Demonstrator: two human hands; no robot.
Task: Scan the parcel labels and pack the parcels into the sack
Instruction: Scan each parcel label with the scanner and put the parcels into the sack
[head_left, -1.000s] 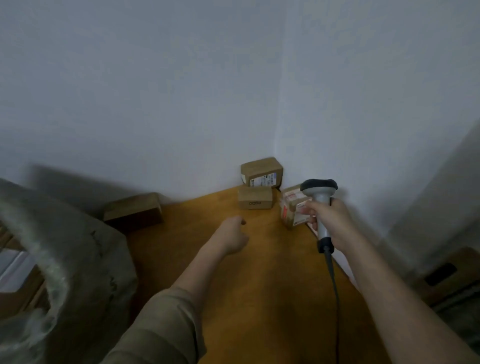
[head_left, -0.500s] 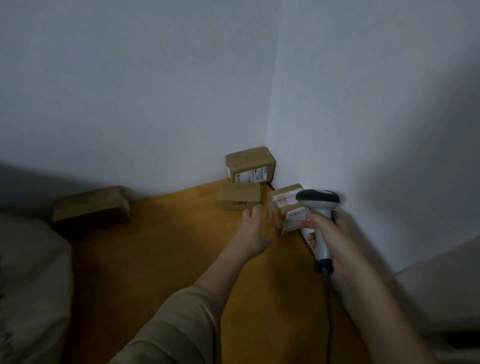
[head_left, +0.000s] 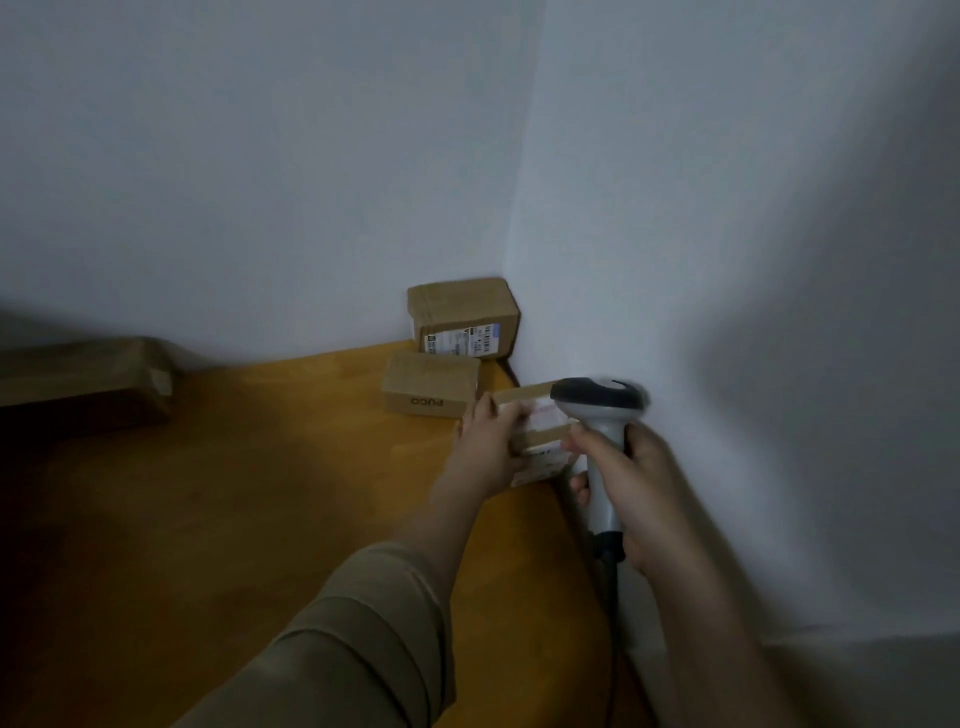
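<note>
— Head view, lower part of the frame first: what did you see from where you stood?

— A tan sleeve ran up from the bottom centre, and beside it a bare right forearm. The right hand was wrapped around the grey handle of a barcode scanner, fingers curled tight on it, its dark head sitting right of centre, a bit blurred. A dark cable dropped from the handle toward the bottom edge.

— And the other hand?

— The left hand had hold of the nearest parcel, fingers bent over its top left edge. That parcel sat on the orange tabletop just beside the right wall, white label facing up, touching the scanner's head as far as I could tell.

— Further back?

— A small brown box printed with dark letters, just above the left hand. Behind it, in the corner of the white walls, a larger labelled box. Well apart, at the left edge of the frame, lay a long flat carton in shadow.
</note>
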